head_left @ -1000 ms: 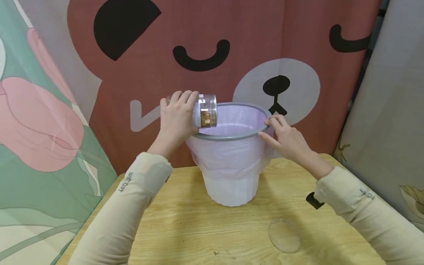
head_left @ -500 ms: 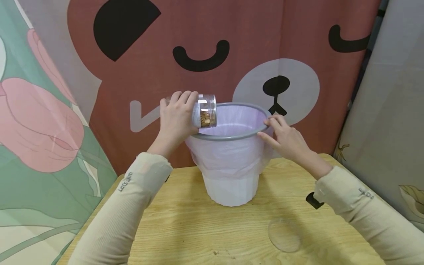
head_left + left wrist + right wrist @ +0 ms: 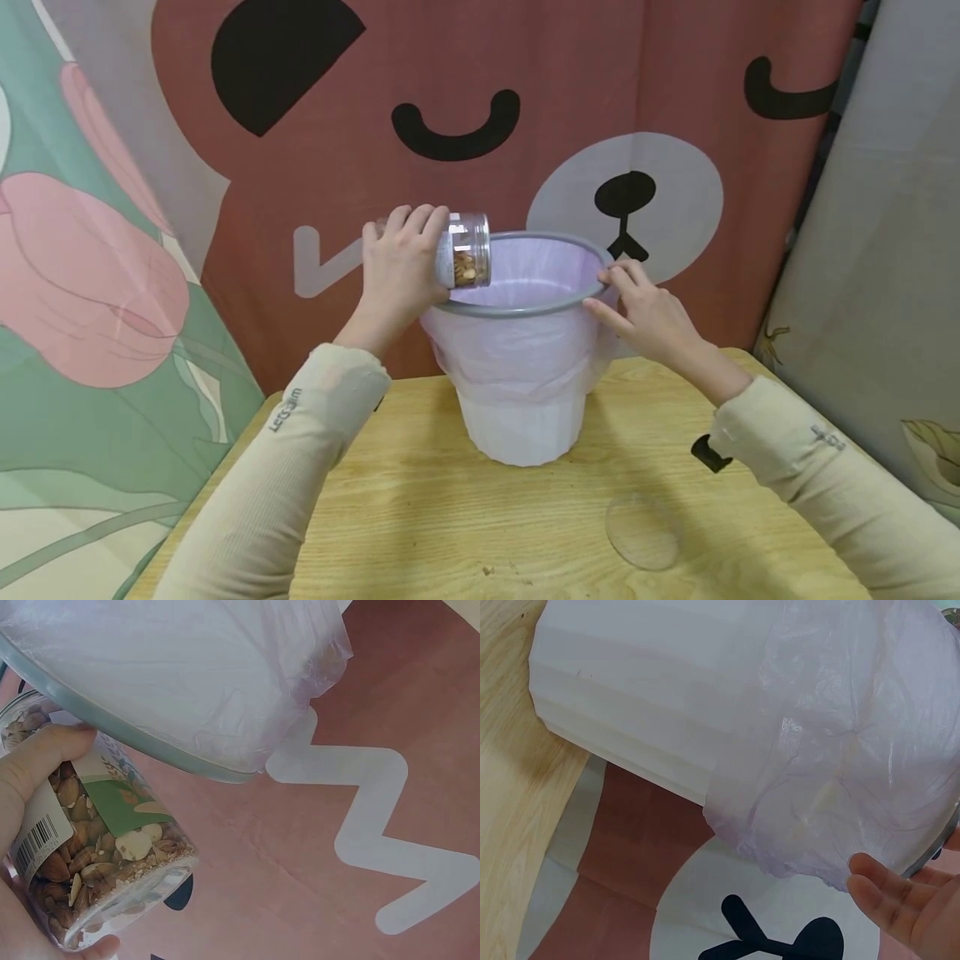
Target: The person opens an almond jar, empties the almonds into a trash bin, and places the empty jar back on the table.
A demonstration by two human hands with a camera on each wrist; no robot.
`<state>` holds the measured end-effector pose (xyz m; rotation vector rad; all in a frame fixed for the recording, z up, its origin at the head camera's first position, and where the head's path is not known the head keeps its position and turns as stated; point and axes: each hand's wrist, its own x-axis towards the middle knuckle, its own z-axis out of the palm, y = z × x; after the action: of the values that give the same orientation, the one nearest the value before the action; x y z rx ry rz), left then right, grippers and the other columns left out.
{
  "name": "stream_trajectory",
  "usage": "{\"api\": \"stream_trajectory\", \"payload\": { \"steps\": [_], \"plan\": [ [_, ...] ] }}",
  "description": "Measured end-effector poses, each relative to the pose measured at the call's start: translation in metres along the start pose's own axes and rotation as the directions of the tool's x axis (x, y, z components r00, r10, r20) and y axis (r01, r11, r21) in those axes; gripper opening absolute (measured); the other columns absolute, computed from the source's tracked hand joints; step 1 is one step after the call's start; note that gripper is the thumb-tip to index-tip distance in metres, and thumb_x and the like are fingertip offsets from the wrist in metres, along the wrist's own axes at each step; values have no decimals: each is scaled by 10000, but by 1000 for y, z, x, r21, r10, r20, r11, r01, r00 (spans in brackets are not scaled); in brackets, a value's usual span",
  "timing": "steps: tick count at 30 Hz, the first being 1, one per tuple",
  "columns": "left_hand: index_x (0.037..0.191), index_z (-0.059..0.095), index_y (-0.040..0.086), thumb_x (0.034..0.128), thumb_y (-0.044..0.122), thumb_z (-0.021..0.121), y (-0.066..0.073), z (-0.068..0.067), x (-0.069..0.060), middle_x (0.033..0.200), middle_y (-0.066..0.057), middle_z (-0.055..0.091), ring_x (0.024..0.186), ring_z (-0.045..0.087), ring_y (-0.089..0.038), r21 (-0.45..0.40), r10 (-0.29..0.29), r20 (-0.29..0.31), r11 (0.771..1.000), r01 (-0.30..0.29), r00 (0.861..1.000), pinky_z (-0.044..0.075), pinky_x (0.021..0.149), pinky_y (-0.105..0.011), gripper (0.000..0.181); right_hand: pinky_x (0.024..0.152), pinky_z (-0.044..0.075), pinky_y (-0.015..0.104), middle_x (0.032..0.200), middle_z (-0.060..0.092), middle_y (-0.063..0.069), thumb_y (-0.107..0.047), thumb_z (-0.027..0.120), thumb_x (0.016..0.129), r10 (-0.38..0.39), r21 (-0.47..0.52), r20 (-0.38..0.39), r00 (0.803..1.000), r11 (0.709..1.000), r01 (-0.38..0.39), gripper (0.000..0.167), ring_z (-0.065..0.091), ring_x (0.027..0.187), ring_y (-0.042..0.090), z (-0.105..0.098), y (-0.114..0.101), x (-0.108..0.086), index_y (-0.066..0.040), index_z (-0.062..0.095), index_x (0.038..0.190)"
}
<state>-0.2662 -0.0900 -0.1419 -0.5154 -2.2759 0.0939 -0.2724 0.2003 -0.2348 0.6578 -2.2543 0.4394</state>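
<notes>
A clear plastic jar of mixed nuts [image 3: 469, 260] lies tipped on its side, its open mouth over the left rim of a white trash can [image 3: 525, 429]. My left hand [image 3: 403, 258] grips the jar round its body. In the left wrist view the nuts [image 3: 97, 851] show through the jar wall, around a label with a barcode [image 3: 41, 836]. A pale pink bin bag [image 3: 525, 350] lines the can and folds down over its grey rim [image 3: 525, 312]. My right hand [image 3: 648, 312] holds the rim's right side, fingertips against it.
A clear round lid [image 3: 643, 532] lies on the wooden table [image 3: 420, 517], in front of the can to the right. Behind the table hangs a reddish-brown printed cloth [image 3: 315, 175]. Small dark specks dot the tabletop near its front.
</notes>
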Motion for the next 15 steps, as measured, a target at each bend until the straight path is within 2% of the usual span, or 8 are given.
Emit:
{"api": "stream_trajectory", "payload": {
  "steps": [10, 15],
  "plan": [
    [1247, 425, 111, 566, 252, 814, 0, -1, 1, 1236, -65, 464, 1174, 346, -287, 21, 25, 1, 999, -25, 1000, 307, 851, -491, 797, 414, 371, 299, 1135, 426, 154, -378, 512, 895, 0, -2, 2, 1000, 1000, 0, 426, 447, 488, 177, 1, -1, 1, -13, 491, 1114],
    [1258, 417, 117, 572, 256, 811, 2, -1, 2, 1243, -64, 458, 1180, 338, -284, 41, 33, 21, 999, -34, 999, 305, 858, -489, 803, 411, 367, 291, 1136, 425, 158, -380, 513, 894, 2, -3, 6, 1000, 1000, -2, 432, 441, 484, 174, 0, -1, 0, -10, 490, 1116]
  ]
}}
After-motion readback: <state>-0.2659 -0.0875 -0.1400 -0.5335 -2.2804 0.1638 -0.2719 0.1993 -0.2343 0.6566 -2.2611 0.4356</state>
